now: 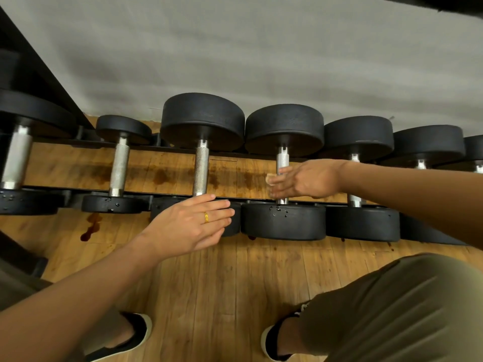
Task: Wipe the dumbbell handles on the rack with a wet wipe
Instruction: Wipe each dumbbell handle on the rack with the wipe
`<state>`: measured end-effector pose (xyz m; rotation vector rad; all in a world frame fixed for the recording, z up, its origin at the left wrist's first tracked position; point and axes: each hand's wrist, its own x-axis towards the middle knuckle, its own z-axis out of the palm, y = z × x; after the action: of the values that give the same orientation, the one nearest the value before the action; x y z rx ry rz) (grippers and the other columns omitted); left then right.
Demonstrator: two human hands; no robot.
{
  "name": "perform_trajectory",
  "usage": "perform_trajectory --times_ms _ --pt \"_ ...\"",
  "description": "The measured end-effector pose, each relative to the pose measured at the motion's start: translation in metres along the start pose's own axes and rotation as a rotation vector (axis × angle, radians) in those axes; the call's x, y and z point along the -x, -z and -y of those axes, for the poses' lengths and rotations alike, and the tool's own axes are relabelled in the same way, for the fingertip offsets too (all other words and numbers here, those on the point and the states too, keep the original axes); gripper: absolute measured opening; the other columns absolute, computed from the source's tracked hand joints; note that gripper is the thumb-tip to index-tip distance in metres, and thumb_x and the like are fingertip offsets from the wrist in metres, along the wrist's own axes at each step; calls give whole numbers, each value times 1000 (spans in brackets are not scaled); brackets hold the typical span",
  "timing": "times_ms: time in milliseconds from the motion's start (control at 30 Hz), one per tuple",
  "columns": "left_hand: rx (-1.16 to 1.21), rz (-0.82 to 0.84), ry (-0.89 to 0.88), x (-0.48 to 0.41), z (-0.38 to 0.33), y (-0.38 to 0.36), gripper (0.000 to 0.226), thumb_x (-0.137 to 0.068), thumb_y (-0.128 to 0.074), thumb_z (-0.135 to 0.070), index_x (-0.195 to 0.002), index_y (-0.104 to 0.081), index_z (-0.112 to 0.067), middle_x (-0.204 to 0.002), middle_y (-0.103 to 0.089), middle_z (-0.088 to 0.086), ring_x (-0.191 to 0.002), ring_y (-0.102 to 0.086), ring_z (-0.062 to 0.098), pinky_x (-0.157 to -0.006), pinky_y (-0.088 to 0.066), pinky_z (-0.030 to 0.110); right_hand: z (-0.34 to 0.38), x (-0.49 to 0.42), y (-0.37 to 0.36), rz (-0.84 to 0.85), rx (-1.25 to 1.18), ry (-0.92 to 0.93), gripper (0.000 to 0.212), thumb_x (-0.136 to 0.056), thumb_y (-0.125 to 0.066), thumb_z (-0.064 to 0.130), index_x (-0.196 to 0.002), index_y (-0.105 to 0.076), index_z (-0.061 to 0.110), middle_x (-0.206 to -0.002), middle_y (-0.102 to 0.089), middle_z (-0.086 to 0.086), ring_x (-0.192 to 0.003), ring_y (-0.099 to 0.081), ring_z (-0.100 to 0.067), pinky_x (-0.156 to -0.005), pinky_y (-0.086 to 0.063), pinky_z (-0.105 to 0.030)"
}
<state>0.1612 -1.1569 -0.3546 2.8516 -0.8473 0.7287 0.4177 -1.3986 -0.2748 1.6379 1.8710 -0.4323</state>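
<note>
Head view looks straight down on a row of black round-headed dumbbells lying side by side across a low black rack (146, 197), with their knurled steel handles spanning the gap between its two rails. On the fourth dumbbell handle (282, 158) from the left sits the wet wipe (269, 177). Only a small pale corner of it shows, sticking out to the left of the fingers, level with the middle of the bar. The right hand (307, 180) reaches in from the right and curls its fingers round this handle, pressing the wipe against the metal. Bare steel shows above and below the grip. The near head (283, 223) of this dumbbell carries a few droplets on its upper edge, just below the hand. The left hand (192, 224) lies flat with straight fingers held close together, a gold ring (206, 217) on one of them, over the near head of the third dumbbell. Whether it rests on the head or hovers above it cannot be told. That dumbbell's handle (200, 169) is uncovered just beyond the fingertips. Under the rack lies a wooden plank floor (209, 283) with dark stains (90, 228), and behind it a grey wall (235, 48). At the bottom are olive shorts (405, 309) and two dark shoes with pale soles (128, 335).
</note>
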Motion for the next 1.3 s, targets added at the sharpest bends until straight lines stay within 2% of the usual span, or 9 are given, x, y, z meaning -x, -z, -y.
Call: perform_trajectory --times_ms 100,267,400,533,733,933,1167,1233,1300 --pt "3 0 1 0 0 1 27 -103 -58 -27 -121 -75 -17 -132 -69 0 -132 -59 16 -117 -41 40 -3 0 1 38 22 36 72 -97 -46 -4 -158 -23 28 -165 -18 6 -154 -3 -12 -127 -4 -38" --pt "2 8 -1 -1 0 2 29 -105 -53 -27 -121 -75 -17 -132 -70 1 -132 -59 16 -119 -37 39 -20 7 3 -39 -59 -221 81 -94 -42 -2 -159 -5 28 -167 2 3 -152 11 -14 -126 0 -36" --pt "1 13 1 -1 0 2 30 -105 -53 -27 -121 -76 -16 -132 -70 0 -131 -60 16 -119 -38 39 -20 3 2 -50 -90 -297 78 -96 -39 0 -160 0 22 -167 7 -2 -153 12 -17 -126 -1 -37" --pt "1 17 3 0 0 2 30 -105 -52 -28 -121 -75 -17 -133 -69 0 -132 -59 16 -119 -37 39 -14 5 2 -53 -141 -276 87 -90 -45 -9 -160 -5 24 -165 10 0 -150 13 -14 -124 2 -34" --pt "4 24 6 -1 0 3 29 -104 -55 -28 -122 -75 -17 -133 -69 0 -132 -59 16 -118 -39 40 8 -1 -4 91 -74 25 78 -94 -52 -6 -158 -21 27 -166 -16 6 -153 -4 -10 -127 -11 -37" --pt "-10 35 5 -1 0 3 30 -105 -52 -28 -122 -75 -17 -133 -69 1 -133 -58 17 -121 -35 38 -7 3 -1 43 -56 -99 84 -93 -43 -10 -160 -9 28 -167 -1 5 -153 8 -13 -127 -6 -38" --pt "-17 32 6 0 1 -1 32 -107 -50 -28 -121 -76 -17 -134 -68 0 -134 -57 16 -120 -37 39 3 6 -9 -22 -47 -48 62 -104 -42 6 -159 -20 25 -166 -12 6 -154 -1 -11 -122 2 -26" --pt "-13 26 11 1 1 -2 31 -107 -51 -28 -121 -76 -17 -134 -68 0 -134 -57 16 -119 -38 39 9 3 -5 -72 -33 -61 57 -103 -45 6 -156 -31 21 -164 -25 2 -153 -13 -15 -121 -9 -25" --pt "-6 26 17 0 1 -1 30 -106 -52 -28 -121 -76 -17 -134 -69 0 -134 -58 16 -119 -39 39 14 -3 0 -143 21 -74 51 -99 -51 6 -149 -45 19 -154 -44 -2 -146 -32 -20 -112 -34 -28"
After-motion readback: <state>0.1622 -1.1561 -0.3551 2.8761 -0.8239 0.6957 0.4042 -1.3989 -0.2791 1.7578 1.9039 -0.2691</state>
